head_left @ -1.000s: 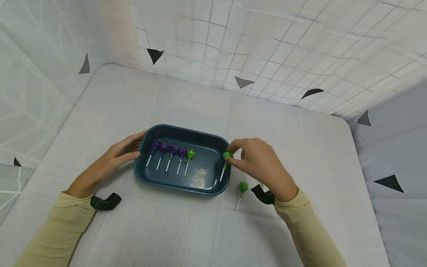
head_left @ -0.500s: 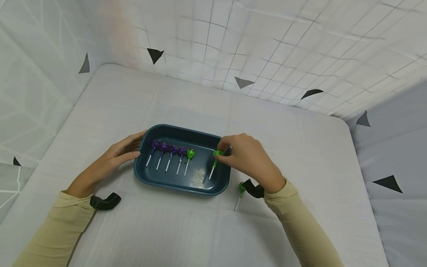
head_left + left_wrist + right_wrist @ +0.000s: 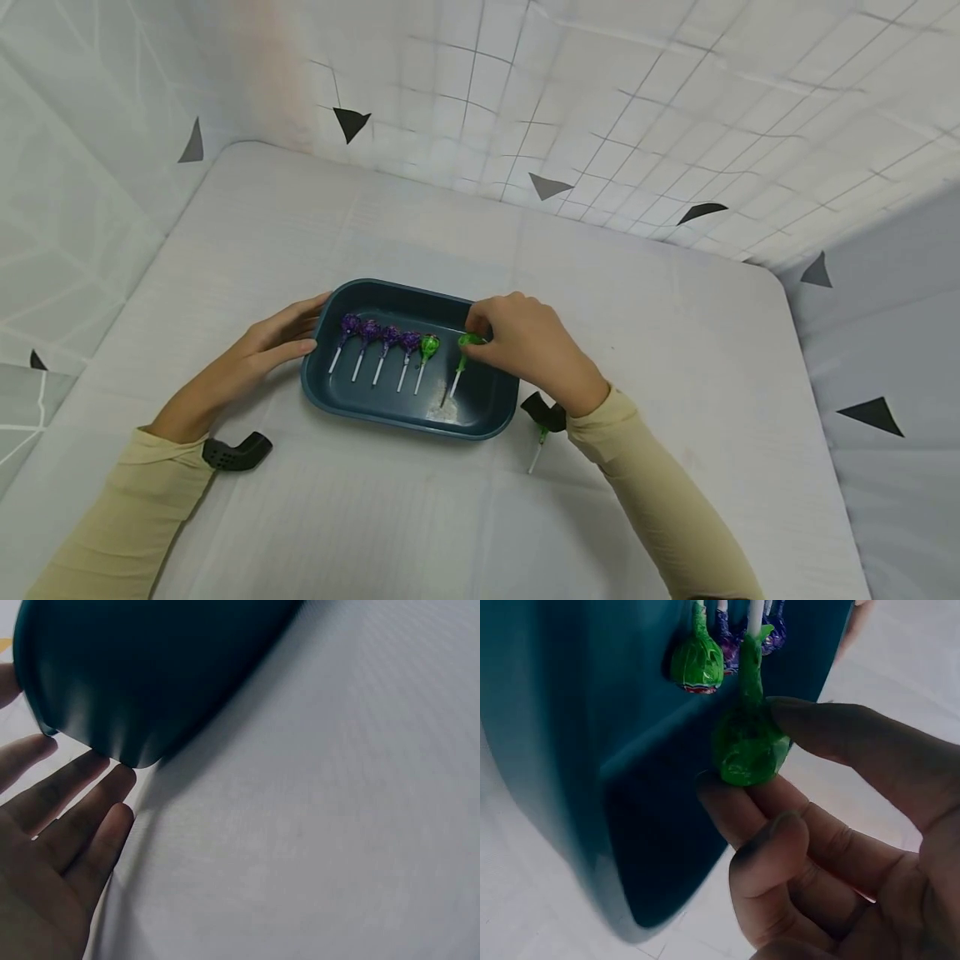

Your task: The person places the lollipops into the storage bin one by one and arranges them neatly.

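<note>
A dark teal tray (image 3: 397,423) lies on the white-covered table. In it several purple-wrapped lollipops (image 3: 389,337) form a row, sticks toward me, with one green lollipop (image 3: 428,347) at the row's right end. My right hand (image 3: 528,346) pinches another green lollipop (image 3: 750,746) by its wrapped head, over the right half of the tray, stick pointing toward me. At the tray's left end, my left hand (image 3: 258,354) touches the rim with fairly straight, spread fingers; in the left wrist view its fingertips (image 3: 120,780) meet the tray's outer wall.
A further green lollipop (image 3: 537,452) lies on the table right of the tray, its head mostly hidden by the black wrist camera (image 3: 544,412). White sheets with black triangles (image 3: 351,123) stand around the table (image 3: 360,517).
My right hand has carried its green lollipop leftward from the tray's right rim toward the row. The left hand and the tray have stayed put.
</note>
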Motion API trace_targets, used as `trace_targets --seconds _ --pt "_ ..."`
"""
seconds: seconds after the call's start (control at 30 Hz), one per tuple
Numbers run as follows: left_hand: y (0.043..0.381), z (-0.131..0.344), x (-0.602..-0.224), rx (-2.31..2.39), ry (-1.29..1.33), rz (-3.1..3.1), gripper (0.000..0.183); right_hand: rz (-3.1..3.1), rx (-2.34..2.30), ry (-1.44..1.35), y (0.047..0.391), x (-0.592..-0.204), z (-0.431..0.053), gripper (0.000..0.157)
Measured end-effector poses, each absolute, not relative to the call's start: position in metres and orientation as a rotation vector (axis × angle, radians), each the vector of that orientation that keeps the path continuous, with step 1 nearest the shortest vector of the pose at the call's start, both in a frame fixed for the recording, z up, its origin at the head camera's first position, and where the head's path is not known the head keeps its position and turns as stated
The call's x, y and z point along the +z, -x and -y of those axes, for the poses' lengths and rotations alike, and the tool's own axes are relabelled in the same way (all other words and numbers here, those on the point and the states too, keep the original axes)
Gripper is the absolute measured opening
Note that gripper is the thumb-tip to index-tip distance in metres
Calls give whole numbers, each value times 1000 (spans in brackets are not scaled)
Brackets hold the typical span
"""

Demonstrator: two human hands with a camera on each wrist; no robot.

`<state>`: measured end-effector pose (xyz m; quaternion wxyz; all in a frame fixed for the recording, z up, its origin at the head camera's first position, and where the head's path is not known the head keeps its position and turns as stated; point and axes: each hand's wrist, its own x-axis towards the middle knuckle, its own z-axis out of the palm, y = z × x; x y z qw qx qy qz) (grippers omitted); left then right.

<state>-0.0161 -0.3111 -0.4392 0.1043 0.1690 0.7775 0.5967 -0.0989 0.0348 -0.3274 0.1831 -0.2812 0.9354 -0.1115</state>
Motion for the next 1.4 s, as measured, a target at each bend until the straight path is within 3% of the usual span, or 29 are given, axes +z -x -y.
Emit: trace_targets --seconds 0.53,0.87,1.4 --pt "15 312 -439 1777 -499 -2280 59 -2581 -150 889 104 -337 -6 19" --pt "15 311 -437 1792 -495 -2264 59 -2564 -101 927 107 -337 2 9" --pt "16 311 -436 1787 -493 -2260 59 -2584 28 963 113 -345 13 19"
